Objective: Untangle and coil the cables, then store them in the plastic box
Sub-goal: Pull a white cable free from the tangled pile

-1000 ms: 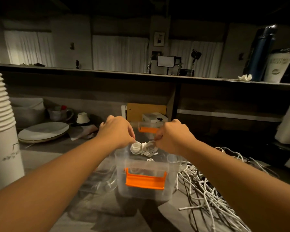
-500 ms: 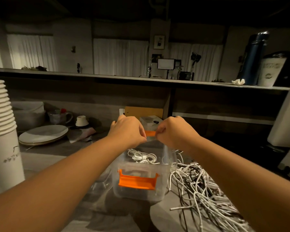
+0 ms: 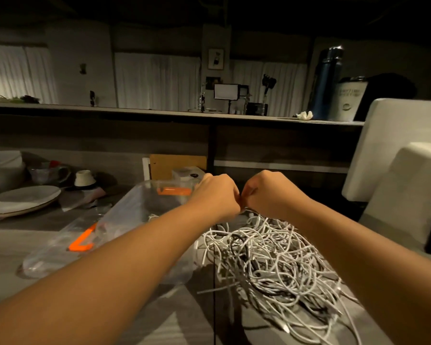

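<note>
The clear plastic box (image 3: 144, 192) with orange latches (image 3: 174, 191) stands left of centre on the counter, and a bit of white coiled cable (image 3: 153, 216) shows inside it. A big tangle of white and black cables (image 3: 271, 257) lies to its right. My left hand (image 3: 217, 195) and my right hand (image 3: 266, 192) meet knuckle to knuckle over the far edge of the tangle, fingers curled. White strands rise to just under the fingers, which seem to pinch one. The fingertips are hidden behind the backs of the hands.
Stacked plates (image 3: 20, 199), a mug (image 3: 47, 173) and a small white cup (image 3: 85, 178) sit at the back left. A white appliance (image 3: 396, 150) stands at the right edge. A raised shelf (image 3: 159, 113) runs across behind, with a dark bottle (image 3: 326, 80) on it.
The coiled cable went from my hands down into the box. Both hands then moved right, from above the box to the far edge of the tangle. The view swung right too.
</note>
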Motion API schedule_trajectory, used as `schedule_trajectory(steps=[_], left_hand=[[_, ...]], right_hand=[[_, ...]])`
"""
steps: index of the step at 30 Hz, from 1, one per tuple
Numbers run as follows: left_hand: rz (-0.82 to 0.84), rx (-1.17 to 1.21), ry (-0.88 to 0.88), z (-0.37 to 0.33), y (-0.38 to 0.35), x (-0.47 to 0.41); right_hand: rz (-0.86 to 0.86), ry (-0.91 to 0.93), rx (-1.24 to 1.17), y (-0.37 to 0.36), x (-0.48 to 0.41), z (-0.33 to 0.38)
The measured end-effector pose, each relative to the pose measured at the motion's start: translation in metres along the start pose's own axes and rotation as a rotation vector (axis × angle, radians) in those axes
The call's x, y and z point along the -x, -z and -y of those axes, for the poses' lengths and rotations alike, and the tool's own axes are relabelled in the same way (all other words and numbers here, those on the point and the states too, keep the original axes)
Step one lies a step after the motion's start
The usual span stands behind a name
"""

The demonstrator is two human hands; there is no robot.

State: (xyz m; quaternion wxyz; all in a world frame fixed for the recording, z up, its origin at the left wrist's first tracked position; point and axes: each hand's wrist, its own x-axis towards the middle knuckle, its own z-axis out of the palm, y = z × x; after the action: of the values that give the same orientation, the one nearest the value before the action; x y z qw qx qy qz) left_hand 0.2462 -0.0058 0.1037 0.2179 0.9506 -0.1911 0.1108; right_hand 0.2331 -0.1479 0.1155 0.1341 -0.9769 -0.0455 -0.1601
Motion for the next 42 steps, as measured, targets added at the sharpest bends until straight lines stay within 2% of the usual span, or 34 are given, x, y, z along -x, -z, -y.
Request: schedule_trajectory(steps=[5,9,13,16,21,24,32,34,36,42], left_hand=[[-0.001,0.02,-0.024,-0.034,-0.033,0.005],[0.023,0.112,0.021,-0.023,-0.07,0.008],[-0.104,0.321,0.01,0.004,-0.094,0.01],[-0.184,0.504,-0.012,0.023,-0.105,0.01],[-0.182,0.56,-0.05,0.029,-0.11,0.011],[-0.172,0.573,-0.069,0.028,-0.112,0.014],[-0.153,0.577,-0.07,0.022,-0.111,0.019],[-0.149,0.601,-0.06,0.023,-0.112,0.018],[-0.145,0.671,-0.056,0.023,-0.111,0.018],[-0.03,1.053,-0.004,0.013,-0.098,0.02]], right_hand=[[-0.002,-0.062,-0.106,-0.01,0.014,-0.041],[0.011,-0.046,-0.222,-0.044,0.021,-0.064],[-0.08,0.078,-0.442,-0.076,0.028,-0.084],[-0.034,0.211,-0.551,-0.078,0.035,-0.09],[0.232,0.434,-0.395,-0.064,0.054,-0.071],[0.3,0.496,-0.222,-0.07,0.059,-0.064],[0.229,0.432,-0.147,-0.08,0.064,-0.062],[0.211,0.396,-0.187,-0.081,0.064,-0.06],[0.176,0.335,-0.331,-0.081,0.064,-0.06],[-0.177,0.086,-0.613,-0.073,0.058,-0.068]])
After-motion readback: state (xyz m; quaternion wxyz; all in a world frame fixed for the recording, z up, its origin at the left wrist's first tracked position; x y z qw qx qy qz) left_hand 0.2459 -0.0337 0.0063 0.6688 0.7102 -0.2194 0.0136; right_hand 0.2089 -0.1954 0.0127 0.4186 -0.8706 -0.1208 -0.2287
